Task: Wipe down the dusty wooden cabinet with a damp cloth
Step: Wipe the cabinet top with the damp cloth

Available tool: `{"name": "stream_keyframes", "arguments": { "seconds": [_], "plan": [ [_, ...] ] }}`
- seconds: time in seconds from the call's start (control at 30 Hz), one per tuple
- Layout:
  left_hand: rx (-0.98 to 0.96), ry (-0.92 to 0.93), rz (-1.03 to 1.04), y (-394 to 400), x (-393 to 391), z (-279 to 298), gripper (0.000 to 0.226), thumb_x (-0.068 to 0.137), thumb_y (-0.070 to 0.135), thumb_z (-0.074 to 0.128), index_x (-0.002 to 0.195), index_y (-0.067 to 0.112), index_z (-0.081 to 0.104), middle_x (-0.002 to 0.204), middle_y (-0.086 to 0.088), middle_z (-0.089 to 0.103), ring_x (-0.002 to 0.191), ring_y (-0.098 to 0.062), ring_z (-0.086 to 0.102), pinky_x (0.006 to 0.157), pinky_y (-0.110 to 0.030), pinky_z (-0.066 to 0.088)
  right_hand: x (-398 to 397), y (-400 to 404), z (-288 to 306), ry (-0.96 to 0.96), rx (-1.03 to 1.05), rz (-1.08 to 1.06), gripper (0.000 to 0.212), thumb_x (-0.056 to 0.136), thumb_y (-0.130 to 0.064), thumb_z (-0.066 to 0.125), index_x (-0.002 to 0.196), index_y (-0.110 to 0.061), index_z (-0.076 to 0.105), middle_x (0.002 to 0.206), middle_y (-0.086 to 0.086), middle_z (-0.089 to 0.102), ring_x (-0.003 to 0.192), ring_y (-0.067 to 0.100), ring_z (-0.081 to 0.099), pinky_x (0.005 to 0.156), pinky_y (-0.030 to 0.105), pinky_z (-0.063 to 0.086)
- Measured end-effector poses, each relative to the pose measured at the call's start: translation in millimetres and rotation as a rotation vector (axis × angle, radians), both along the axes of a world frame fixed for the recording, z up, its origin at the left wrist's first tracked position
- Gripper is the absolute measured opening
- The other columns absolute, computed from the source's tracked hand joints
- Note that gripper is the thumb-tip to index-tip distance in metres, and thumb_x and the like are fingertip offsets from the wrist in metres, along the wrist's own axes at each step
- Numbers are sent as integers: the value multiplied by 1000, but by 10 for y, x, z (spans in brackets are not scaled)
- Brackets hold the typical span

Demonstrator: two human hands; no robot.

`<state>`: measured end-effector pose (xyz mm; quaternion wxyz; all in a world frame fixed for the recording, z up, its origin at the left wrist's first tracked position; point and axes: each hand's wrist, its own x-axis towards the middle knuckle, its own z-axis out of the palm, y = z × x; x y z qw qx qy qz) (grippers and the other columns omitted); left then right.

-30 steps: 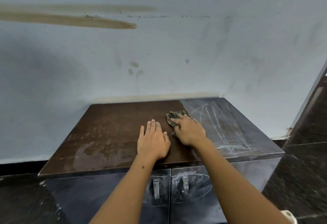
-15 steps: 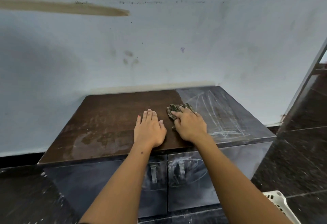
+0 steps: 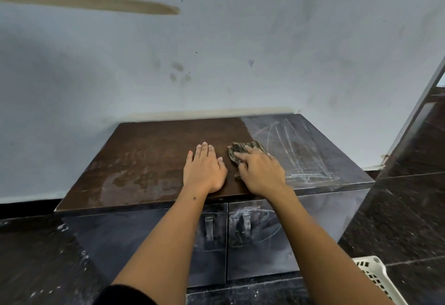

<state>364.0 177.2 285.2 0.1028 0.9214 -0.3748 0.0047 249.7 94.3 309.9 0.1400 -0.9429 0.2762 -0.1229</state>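
Note:
A low wooden cabinet (image 3: pixel 149 155) stands against the wall. Its left part is dark brown and wet, its right part (image 3: pixel 313 150) is grey with dust and streaks. My left hand (image 3: pixel 204 169) lies flat on the top near the middle, fingers straight. Just to its right, my right hand (image 3: pixel 261 172) presses a crumpled dark patterned cloth (image 3: pixel 243 149) onto the top at the border of the dusty part. Most of the cloth sits under that hand's fingers. The two dusty front doors (image 3: pixel 262 232) with metal handles are below.
A pale stained wall (image 3: pixel 216 51) rises right behind the cabinet. Dark speckled floor tiles (image 3: pixel 409 220) surround it. A white plastic basket (image 3: pixel 375 273) shows at the lower right. A dark door frame (image 3: pixel 419 109) runs up the right edge.
Both hands stay in nearly the same place on the top. The camera has tilted down and back, so the basket has come into view.

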Motion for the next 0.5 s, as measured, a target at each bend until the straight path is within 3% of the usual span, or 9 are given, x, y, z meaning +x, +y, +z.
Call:
{"name": "stream_keyframes", "arguments": {
  "seconds": [0.3,0.5],
  "plan": [
    [-21,-1,-5,-14,27,-32,57,100,35,17,150,8,11,159,-7,5,146,-18,2,118,-37,2,-726,448,-305,-94,-118,-28,45,97,-27,34,140,-36,41,154,-9,26,144,7,16,118,29,6],
    [-20,-5,-11,4,25,-18,57,100,35,17,150,7,13,159,-8,7,146,-19,4,118,-38,4,-191,108,-21,-25,-20,-26,41,98,-24,36,137,-28,48,152,2,33,140,19,29,116,38,21]
  ]
}}
